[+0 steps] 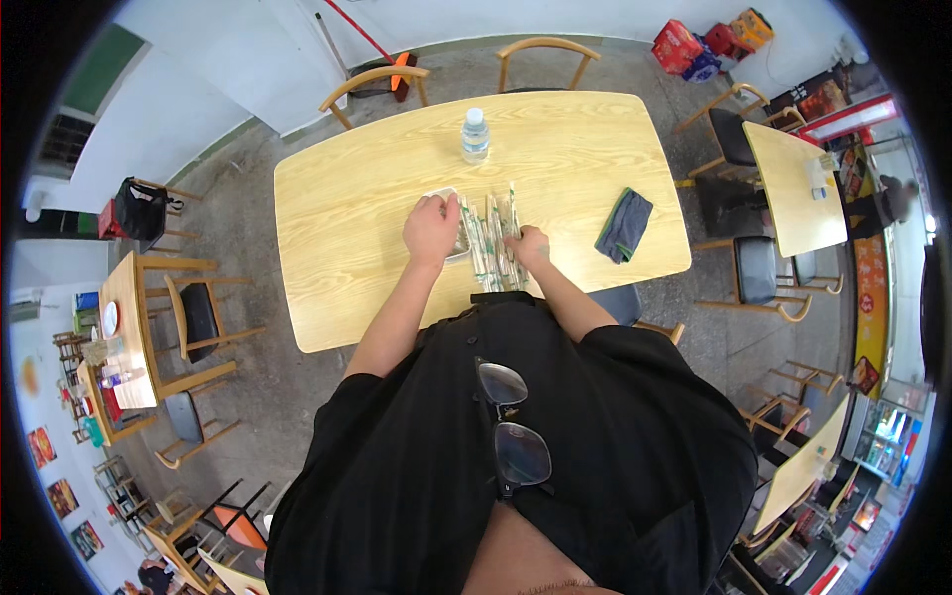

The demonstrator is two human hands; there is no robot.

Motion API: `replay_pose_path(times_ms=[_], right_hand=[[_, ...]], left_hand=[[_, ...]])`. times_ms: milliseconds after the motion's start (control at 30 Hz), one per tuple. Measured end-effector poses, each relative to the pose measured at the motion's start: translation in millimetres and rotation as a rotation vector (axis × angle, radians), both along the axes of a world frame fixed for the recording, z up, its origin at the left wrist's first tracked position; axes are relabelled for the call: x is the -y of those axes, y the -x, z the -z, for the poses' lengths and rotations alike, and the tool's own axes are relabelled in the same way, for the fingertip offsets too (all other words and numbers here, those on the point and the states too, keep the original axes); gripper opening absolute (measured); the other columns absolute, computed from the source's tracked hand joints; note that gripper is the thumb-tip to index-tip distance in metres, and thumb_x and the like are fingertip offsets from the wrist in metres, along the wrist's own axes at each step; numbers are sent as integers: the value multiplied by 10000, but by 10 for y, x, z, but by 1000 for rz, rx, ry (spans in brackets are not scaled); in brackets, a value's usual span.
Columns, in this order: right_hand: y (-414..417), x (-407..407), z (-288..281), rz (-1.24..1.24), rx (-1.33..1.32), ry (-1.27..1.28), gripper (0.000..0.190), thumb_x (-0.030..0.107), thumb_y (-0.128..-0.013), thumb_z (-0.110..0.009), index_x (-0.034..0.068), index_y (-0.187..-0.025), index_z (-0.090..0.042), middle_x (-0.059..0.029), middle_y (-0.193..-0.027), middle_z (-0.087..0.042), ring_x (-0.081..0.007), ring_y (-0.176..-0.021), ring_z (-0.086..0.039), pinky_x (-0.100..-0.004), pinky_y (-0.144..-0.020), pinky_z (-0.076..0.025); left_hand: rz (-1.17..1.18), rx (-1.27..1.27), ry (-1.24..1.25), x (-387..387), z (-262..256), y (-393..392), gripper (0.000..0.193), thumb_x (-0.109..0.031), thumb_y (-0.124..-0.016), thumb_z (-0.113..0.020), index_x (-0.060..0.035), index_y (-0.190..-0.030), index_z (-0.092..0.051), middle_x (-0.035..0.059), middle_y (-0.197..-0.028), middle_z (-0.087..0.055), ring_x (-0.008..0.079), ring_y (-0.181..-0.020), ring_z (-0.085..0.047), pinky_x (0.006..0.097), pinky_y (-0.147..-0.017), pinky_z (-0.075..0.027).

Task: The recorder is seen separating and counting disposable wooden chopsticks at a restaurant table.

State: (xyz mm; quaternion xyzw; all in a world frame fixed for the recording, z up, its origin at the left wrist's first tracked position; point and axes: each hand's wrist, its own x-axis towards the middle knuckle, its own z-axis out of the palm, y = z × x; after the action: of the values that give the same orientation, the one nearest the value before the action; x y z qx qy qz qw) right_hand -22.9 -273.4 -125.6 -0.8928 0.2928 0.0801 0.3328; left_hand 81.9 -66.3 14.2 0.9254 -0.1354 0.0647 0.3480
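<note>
Paper-and-plastic-wrapped disposable chopsticks (487,242) lie side by side in a loose pile on the wooden table (349,223), close to my body. At the pile's right edge, my right hand (531,247) has its fingertips on the outermost chopsticks. A small whitish container (460,242) stands left of the pile, partly hidden. My left hand (430,232) covers its left side and grips the rim, thumb toward the chopsticks; the other fingertips are hidden.
Beyond the pile stands a capped clear water bottle (475,137). A folded grey cloth with green edging (625,225) lies to the right. Chairs (547,48) line the table's far side. Other tables (799,190) stand around the room, with a person (881,204) at far right.
</note>
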Motion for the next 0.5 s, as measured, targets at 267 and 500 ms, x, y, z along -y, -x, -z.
replay_pose_path(times_ms=[267, 500], right_hand=[[-21, 0, -40, 99, -44, -71, 542, 539, -829, -858, 17, -939, -767, -225, -885, -774, -369, -872, -773, -474, -802, -599], [-26, 77, 194, 138, 3, -43, 549, 560, -867, -800, 14, -918, -778, -211, -870, -774, -365, -835, -775, -472, -784, -602]], left_hand=[[-8, -5, 5, -14, -20, 17, 460, -436, -1017, -654, -39, -792, -714, 149, -879, -706, 400, -809, -699, 513, -715, -557], [0, -7, 20, 9, -48, 33, 458, -434, -1015, -657, -40, -787, -710, 152, -880, -706, 399, -803, -699, 518, -711, -556]])
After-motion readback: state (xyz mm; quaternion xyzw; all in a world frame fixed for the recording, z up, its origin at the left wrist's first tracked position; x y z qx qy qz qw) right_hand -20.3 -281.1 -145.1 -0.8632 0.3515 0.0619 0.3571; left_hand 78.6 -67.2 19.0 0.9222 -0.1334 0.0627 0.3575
